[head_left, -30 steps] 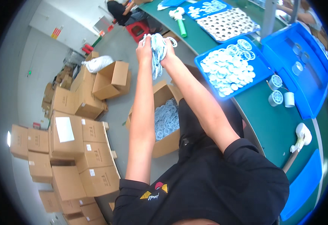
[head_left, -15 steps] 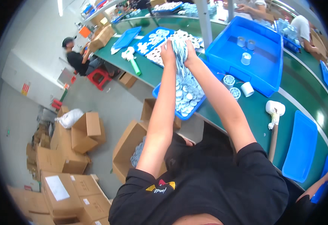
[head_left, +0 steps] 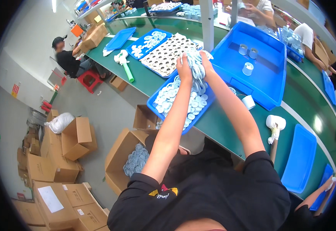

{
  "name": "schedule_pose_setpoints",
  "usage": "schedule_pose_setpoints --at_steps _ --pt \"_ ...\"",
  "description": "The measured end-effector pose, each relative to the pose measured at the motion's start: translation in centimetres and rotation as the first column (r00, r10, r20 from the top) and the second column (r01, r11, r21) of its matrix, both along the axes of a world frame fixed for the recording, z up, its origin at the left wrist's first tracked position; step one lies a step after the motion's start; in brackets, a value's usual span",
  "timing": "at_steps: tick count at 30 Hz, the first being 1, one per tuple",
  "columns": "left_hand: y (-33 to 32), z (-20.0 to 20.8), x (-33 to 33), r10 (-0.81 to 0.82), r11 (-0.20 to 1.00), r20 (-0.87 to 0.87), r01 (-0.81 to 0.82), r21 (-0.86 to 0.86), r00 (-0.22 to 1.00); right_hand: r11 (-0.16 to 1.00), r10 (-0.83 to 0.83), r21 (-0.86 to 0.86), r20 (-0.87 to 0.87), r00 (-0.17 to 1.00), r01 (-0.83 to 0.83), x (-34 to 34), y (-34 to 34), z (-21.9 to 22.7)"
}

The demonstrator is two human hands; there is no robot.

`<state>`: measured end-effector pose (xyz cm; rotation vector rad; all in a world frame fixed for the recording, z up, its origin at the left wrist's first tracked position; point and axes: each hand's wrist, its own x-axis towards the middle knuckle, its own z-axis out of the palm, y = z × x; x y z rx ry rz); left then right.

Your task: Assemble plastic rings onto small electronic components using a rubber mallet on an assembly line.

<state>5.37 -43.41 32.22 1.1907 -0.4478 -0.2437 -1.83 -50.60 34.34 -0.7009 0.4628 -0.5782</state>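
The far fingers of the left hand (head_left: 184, 70) and right hand (head_left: 208, 65) are hidden behind the bundle of rings (head_left: 197, 69) clasped between them, and overlap and glare make single rings hard to count; the left forearm covers part of the blue tray (head_left: 210, 94) below the hands, and the right forearm partly hides a small group of spools beside a white spool (head_left: 248, 101); the dark fisheye rim cuts off a co-worker's arm far to the right of the hands. The rings are thin, smooth, pale blue-white hoops, apparently plastic, drooping in a loose sheaf; the discs (head_left: 194, 107) beneath are round and flat; just beyond the left hand lies a pale perforated sheet (head_left: 164, 56) with rows of dark round holes. Both arms reach forward, nearly straight, converging on the bundle; each hand is partly curled, its palm turned inward, gripping one side of it.
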Motion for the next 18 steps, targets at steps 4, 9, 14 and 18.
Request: schedule_pose_setpoints --at_steps 4,9,14,18 --pt "1.1 -1.5 -0.5 0.059 0.993 0.067 -0.066 0.095 0.996 0.912 -0.291 -0.388 -0.379 0.878 0.135 -0.9 0.6 -1.6" --pt "2.2 -2.4 -0.9 0.107 0.990 0.126 -0.117 0.083 0.986 0.843 -0.342 -0.511 -0.272 0.899 0.166 -0.6 1.3 -2.7" --pt "2.9 -1.9 -1.8 0.077 0.984 0.201 -0.107 0.142 0.977 0.704 -0.399 -0.707 -0.319 0.860 0.064 -1.8 -0.3 -4.4" --pt "3.9 -2.1 -0.9 0.026 0.986 0.196 -0.057 0.154 0.980 0.438 -0.530 -0.898 -0.222 0.819 0.040 -3.5 2.8 -3.1"
